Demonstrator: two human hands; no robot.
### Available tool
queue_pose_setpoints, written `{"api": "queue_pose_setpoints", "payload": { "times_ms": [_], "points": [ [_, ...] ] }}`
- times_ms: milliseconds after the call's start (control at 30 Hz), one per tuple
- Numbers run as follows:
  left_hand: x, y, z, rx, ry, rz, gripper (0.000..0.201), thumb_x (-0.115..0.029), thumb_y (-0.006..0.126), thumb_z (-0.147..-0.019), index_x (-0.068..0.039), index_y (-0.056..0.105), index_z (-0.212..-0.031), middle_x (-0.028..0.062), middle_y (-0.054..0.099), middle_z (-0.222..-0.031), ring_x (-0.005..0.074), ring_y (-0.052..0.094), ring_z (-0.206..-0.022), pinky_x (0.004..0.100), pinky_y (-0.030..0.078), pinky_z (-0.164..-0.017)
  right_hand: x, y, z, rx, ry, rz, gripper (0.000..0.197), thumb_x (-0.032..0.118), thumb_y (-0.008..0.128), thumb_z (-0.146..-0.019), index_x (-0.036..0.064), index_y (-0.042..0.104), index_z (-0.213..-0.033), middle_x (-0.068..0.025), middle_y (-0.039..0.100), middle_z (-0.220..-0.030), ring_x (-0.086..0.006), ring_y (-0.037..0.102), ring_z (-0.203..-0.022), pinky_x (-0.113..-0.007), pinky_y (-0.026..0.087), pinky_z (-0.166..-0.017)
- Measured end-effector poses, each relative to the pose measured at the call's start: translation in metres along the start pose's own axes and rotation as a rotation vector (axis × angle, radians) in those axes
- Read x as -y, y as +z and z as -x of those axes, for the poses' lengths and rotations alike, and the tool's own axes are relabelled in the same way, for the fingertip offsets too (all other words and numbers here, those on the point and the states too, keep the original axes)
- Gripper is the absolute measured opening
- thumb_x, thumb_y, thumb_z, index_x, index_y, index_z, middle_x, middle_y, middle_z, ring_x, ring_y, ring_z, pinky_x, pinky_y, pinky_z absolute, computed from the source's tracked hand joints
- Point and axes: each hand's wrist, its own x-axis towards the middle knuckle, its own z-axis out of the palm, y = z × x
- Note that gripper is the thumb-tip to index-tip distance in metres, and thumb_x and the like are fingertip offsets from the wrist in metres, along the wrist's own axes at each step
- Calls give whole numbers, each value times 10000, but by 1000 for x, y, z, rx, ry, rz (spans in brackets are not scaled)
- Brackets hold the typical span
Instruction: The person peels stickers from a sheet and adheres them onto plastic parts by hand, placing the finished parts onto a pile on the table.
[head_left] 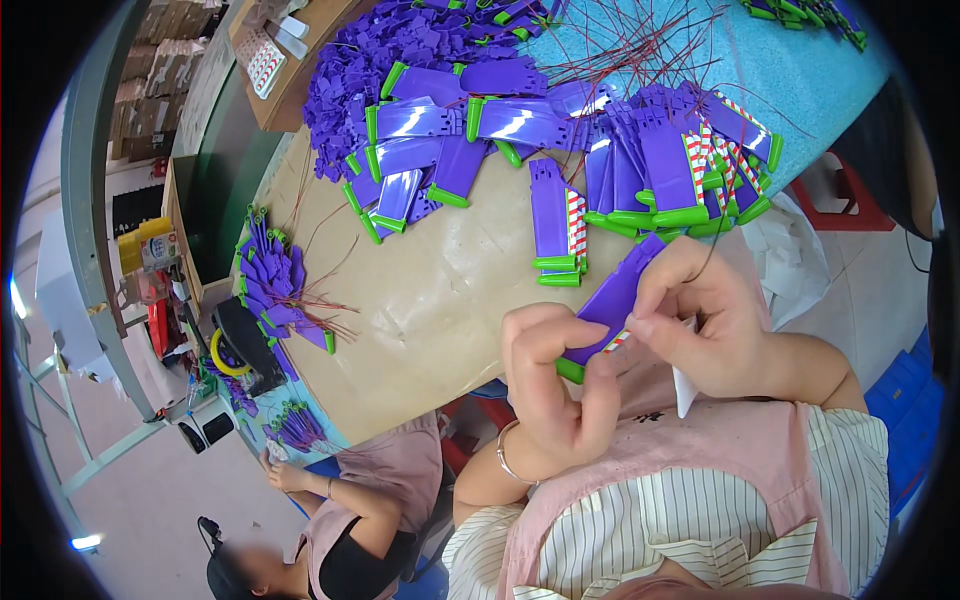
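My left hand is closed on a flat purple plastic piece with a green tube-like end, held tilted over the table's near edge. Along the piece's side lies a short red-and-white striped sticker. The thumb and forefinger of my right hand pinch at the upper end of that sticker, against the piece. A pointed white slip of paper hangs beneath the right fingers. Just beyond my hands, a small stack of striped purple pieces rests on the table.
A large heap of purple pieces covers the far side of the table. More striped ones pile at the right, near thin red wires. A co-worker sits at the lower left. A black-and-yellow tape roll stands at the left edge.
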Motion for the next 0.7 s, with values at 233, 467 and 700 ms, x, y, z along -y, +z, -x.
{"api": "queue_pose_setpoints", "payload": {
  "times_ms": [233, 467, 700],
  "points": [
    [15, -17, 9, 20, 139, -174, 477, -78, 631, -702, 62, 472, -1129, 247, 483, -1149, 353, 469, -1088, 365, 409, -866, 15, -1, -7, -129, 77, -168, 649, 114, 533, -850, 41, 108, -1335, -40, 495, -718, -45, 451, -609, -159, 329, -522],
    [12, -13, -12, 165, 243, -442, 320, -115, 648, -677, -16, 561, -969, 189, 525, -1094, 380, 496, -996, 447, 396, -841, 7, 7, -3, -199, 53, 12, 207, 30, 507, -852, -6, 421, -1037, -28, 505, -758, -11, 434, -575, -156, 296, -486],
    [8, 4, 7, -57, -19, 93, 243, 66, 558, -752, 16, 486, -978, 154, 569, -885, 195, 556, -758, 259, 447, -613, 7, 0, -6, -48, 30, 106, 183, 44, 514, -848, -7, 459, -1015, -37, 521, -774, -23, 457, -607, -182, 339, -501]
  ]
}}
